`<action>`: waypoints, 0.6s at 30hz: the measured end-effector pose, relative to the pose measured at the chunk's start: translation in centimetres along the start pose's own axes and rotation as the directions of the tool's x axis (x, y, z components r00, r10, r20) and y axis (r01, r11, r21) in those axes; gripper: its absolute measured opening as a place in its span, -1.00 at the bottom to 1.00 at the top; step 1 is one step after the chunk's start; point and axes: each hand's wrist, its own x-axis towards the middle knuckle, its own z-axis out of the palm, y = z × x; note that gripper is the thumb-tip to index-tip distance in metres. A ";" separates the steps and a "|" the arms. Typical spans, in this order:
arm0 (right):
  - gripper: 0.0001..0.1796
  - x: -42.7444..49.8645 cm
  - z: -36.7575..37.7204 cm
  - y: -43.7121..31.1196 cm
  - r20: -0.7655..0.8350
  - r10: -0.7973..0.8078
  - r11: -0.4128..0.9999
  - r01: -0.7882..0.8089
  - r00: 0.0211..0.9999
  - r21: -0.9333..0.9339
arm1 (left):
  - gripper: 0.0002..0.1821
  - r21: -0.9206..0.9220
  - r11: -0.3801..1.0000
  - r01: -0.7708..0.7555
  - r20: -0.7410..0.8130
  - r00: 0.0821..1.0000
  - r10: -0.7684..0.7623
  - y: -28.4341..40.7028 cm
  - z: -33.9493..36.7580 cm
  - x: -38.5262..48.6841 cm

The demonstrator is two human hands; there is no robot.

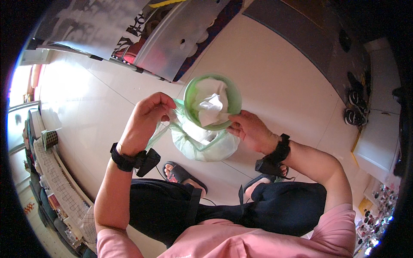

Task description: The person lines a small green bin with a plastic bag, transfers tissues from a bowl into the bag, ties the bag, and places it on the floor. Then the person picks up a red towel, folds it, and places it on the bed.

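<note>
A round green plastic bin with crumpled white tissues inside is before me. Directly below it in the view is a pale green translucent plastic bag, bulging, with white contents. My left hand pinches the bag's gathered edge at the bin's left side. My right hand has its fingers on the bin's lower right rim, close to the bag's edge; the exact grip is partly blurred. Both wrists wear black straps with small black devices.
Tiled floor lies under the bin, with my sandalled feet below. A translucent storage box stands at the upper left and a dark mat or panel at the upper right. Black shoes are at the right, a cloth-covered ledge at the left.
</note>
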 end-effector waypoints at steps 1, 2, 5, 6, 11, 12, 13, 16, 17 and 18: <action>-0.65 0.0 -0.3 -0.5 0.000 -0.016 1.000 0.016 1.000 0.011 | -0.83 -0.034 0.999 0.039 -0.007 0.999 -0.039 0.2 -0.2 -0.1; -0.65 -0.1 -0.7 -0.9 0.014 -0.059 0.998 0.059 0.998 -0.004 | -0.84 -0.040 0.997 0.070 -0.007 0.997 -0.070 0.4 -0.4 -0.1; -0.67 -0.2 -1.8 -2.3 0.008 -0.162 0.987 0.162 0.987 0.012 | -0.84 0.101 0.983 0.151 -0.021 0.988 -0.150 0.9 -0.6 -0.3; -0.68 -0.2 -2.1 -2.7 0.001 -0.184 0.982 0.184 0.983 0.041 | -0.82 0.242 0.955 0.169 -0.037 0.986 -0.165 0.9 -0.5 -0.3; -0.75 -1.3 -2.7 -4.1 -0.045 -0.198 0.979 0.200 0.979 0.048 | -0.68 0.813 0.575 0.096 -0.095 0.995 -0.031 1.0 0.1 -0.3; -0.76 -1.7 -2.7 -4.2 -0.020 -0.223 0.974 0.224 0.975 0.041 | -0.67 0.852 0.513 0.107 -0.102 0.994 -0.038 1.1 0.2 -0.1; -0.77 -2.1 -2.7 -4.3 -0.030 -0.220 0.975 0.221 0.975 0.026 | -0.69 0.872 0.480 0.095 -0.127 0.991 0.034 1.2 0.3 0.0; -0.78 -3.8 -2.7 -4.5 -0.046 -0.206 0.979 0.206 0.978 0.001 | -0.74 0.907 0.402 0.130 -0.226 0.953 0.202 1.3 1.0 0.5; -0.77 -4.1 -2.7 -4.5 -0.033 -0.184 0.983 0.185 0.982 -0.001 | -0.75 0.929 0.363 0.076 -0.203 0.924 0.325 1.3 1.3 0.8; -0.76 -4.5 -2.7 -4.6 -0.038 -0.167 0.986 0.166 0.985 -0.011 | -0.75 0.948 0.318 0.025 -0.172 0.880 0.442 1.2 1.7 1.0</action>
